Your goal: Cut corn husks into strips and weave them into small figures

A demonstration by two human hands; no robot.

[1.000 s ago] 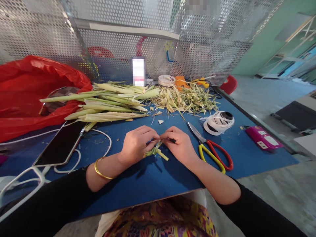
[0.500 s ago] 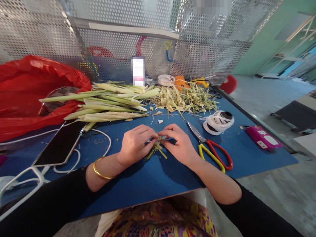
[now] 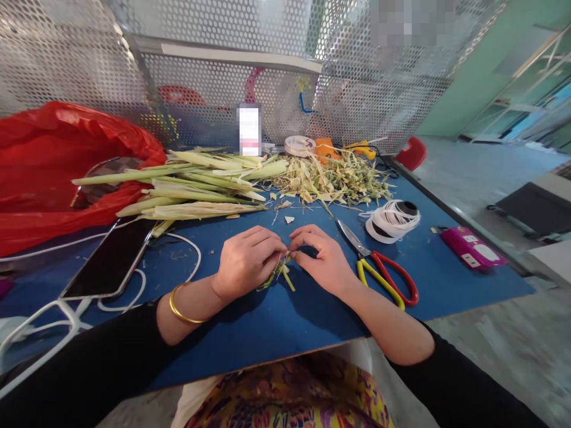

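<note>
Over the front middle of the blue table, my left hand [image 3: 250, 260] is closed, its thumb and fingers pinched around a small bundle of green and pale husk strips [image 3: 285, 277]. The loose ends of the bundle hang below the fingertips. Facing it, my right hand [image 3: 322, 260] has thumb and forefinger pinched together beside the bundle's top; what lies between them is too small to make out. Scissors [image 3: 366, 255] with one red and one yellow handle lie just right of my right hand. Behind them stands a cone of white string [image 3: 391, 223].
Long corn husks [image 3: 200, 178] lie at the back left, beside a pile of husk scraps [image 3: 345, 178]. A red plastic bag [image 3: 31, 178], a phone [image 3: 111, 261] and white cables [image 3: 71, 321] occupy the left. A purple packet [image 3: 473, 246] lies right. Perforated metal sheeting [image 3: 214, 77] rises behind.
My right fingertips have shifted slightly, opening a narrow gap from my left hand's fingertips. The husk bundle has turned a little, its loose ends swinging left.
</note>
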